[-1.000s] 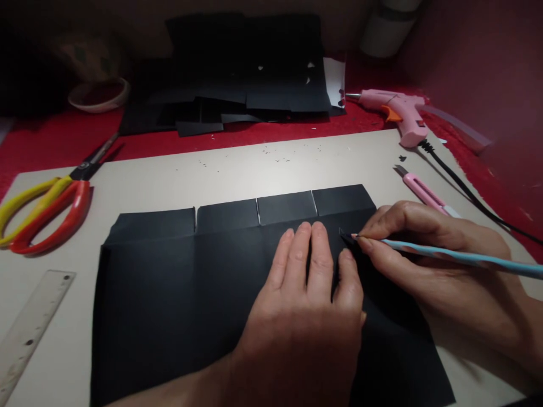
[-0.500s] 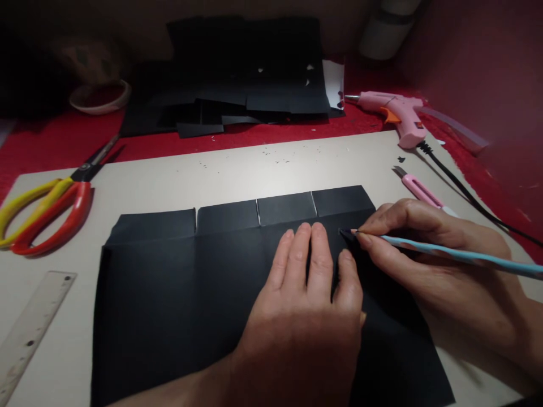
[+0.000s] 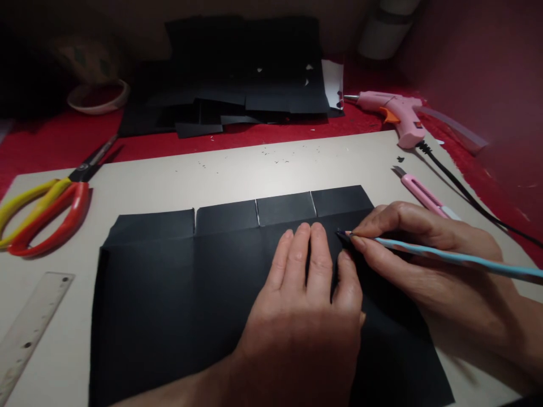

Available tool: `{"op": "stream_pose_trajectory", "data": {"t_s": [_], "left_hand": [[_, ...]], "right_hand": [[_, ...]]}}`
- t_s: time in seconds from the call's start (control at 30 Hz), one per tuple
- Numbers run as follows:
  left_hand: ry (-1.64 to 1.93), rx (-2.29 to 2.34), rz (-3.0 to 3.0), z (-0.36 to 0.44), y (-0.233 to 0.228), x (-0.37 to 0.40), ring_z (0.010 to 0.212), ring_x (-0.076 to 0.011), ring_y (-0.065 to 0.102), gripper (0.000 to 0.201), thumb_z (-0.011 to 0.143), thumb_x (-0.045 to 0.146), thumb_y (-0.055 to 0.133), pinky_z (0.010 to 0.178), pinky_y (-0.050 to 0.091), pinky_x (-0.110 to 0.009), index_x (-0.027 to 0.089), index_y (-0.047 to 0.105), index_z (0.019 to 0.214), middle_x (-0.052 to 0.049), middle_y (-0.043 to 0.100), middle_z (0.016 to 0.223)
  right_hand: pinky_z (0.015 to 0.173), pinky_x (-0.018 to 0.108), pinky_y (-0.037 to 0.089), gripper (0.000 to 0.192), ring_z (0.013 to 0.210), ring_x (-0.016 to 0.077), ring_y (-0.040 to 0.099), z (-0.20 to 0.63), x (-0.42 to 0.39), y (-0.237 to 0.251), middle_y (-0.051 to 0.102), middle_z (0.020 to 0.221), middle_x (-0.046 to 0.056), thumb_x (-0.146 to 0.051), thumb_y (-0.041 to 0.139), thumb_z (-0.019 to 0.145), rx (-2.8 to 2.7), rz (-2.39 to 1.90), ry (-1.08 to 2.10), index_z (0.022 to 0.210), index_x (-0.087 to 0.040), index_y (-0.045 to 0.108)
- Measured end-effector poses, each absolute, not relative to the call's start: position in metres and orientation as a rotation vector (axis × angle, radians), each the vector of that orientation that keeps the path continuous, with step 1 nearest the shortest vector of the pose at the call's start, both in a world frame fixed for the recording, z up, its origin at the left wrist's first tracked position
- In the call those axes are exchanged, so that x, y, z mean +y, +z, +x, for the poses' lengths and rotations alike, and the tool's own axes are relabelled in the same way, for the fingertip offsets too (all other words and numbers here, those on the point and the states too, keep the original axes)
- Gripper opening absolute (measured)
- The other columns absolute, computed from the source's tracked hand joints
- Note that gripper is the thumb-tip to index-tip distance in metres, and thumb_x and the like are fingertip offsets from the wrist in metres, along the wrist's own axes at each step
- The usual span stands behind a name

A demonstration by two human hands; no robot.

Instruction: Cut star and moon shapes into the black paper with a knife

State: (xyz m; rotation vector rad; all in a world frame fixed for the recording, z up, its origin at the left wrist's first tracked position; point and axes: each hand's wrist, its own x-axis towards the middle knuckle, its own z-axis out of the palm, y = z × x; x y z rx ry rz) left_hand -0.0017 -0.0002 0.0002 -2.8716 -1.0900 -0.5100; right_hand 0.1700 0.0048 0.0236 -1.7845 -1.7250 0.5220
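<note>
A large sheet of black card (image 3: 169, 299) lies across the white board, creased near its far edge, where slits divide the strip into several flaps. My left hand (image 3: 305, 305) rests flat on the card with its fingers stretched out, pressing it down. In my right hand (image 3: 424, 254) a light-blue pencil (image 3: 449, 254) is pinched near its sharpened end. The pencil's dark tip touches the card just below the crease, to the right of my left fingertips.
Scissors (image 3: 55, 198) with yellow and red handles and a clear ruler (image 3: 36, 333) lie left. A pink craft knife (image 3: 424, 195), blade out, and a pink glue gun (image 3: 403, 113) with its cord sit right. Black card pieces (image 3: 237, 73) are piled behind the white board (image 3: 237, 169).
The pencil tip and my right hand have shifted slightly left along the card. My left hand stays in place.
</note>
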Motion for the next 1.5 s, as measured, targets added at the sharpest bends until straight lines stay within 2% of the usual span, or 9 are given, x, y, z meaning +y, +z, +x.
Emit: {"op": "stream_pose_trajectory", "data": {"t_s": [0.23, 0.5, 0.87, 1.17, 1.5], "left_hand": [[-0.521, -1.098, -2.859, -0.0023, 0.0022, -0.0002, 0.122, -0.0419, 0.063, 0.041, 0.094, 0.039, 0.056, 0.099, 0.055, -0.054, 0.013, 0.075, 0.119, -0.029, 0.064, 0.131], [-0.533, -1.102, -2.874, -0.0008, 0.0019, 0.001, 0.122, -0.0427, 0.063, 0.042, 0.089, 0.04, 0.063, 0.098, 0.055, -0.054, 0.013, 0.075, 0.119, -0.03, 0.063, 0.131], [-0.563, -1.089, -2.881, -0.0029, 0.0018, 0.0014, 0.122, -0.0443, 0.062, 0.038, 0.092, 0.035, 0.059, 0.096, 0.055, -0.057, 0.011, 0.075, 0.117, -0.032, 0.062, 0.13], [-0.577, -1.081, -2.881, -0.0006, 0.0012, 0.0021, 0.121, -0.0444, 0.062, 0.039, 0.091, 0.037, 0.061, 0.095, 0.055, -0.057, 0.011, 0.075, 0.117, -0.032, 0.063, 0.129], [-0.584, -1.087, -2.877, -0.0008, 0.003, 0.0023, 0.119, -0.0443, 0.064, 0.04, 0.086, 0.039, 0.069, 0.095, 0.055, -0.056, 0.012, 0.076, 0.115, -0.032, 0.063, 0.127]], "right_hand": [[0.046, 0.022, 0.048, 0.013, 0.055, 0.0132, 0.065, 0.1717, 0.0036, 0.0241, 0.073, 0.065, -0.001, -0.029, 0.065, 0.083, -1.726, -1.769, 0.562, 0.07, -0.025, 0.067], [0.044, 0.02, 0.047, 0.015, 0.054, 0.012, 0.063, 0.174, 0.0021, 0.0242, 0.071, 0.066, -0.002, -0.027, 0.064, 0.083, -1.72, -1.761, 0.599, 0.068, -0.025, 0.066], [0.036, 0.023, 0.043, 0.016, 0.051, 0.0154, 0.063, 0.1744, 0.0051, 0.0274, 0.073, 0.068, 0.003, -0.032, 0.061, 0.081, -1.655, -1.84, 0.599, 0.067, -0.024, 0.065], [0.041, 0.025, 0.046, 0.014, 0.056, 0.0168, 0.066, 0.1767, 0.0032, 0.0232, 0.074, 0.07, 0.003, -0.031, 0.061, 0.081, -1.648, -1.853, 0.608, 0.071, -0.024, 0.065], [0.037, 0.021, 0.044, 0.014, 0.048, 0.0144, 0.065, 0.1788, 0.0032, 0.025, 0.074, 0.066, 0.002, -0.028, 0.06, 0.08, -1.731, -1.843, 0.487, 0.068, -0.024, 0.065]]}}
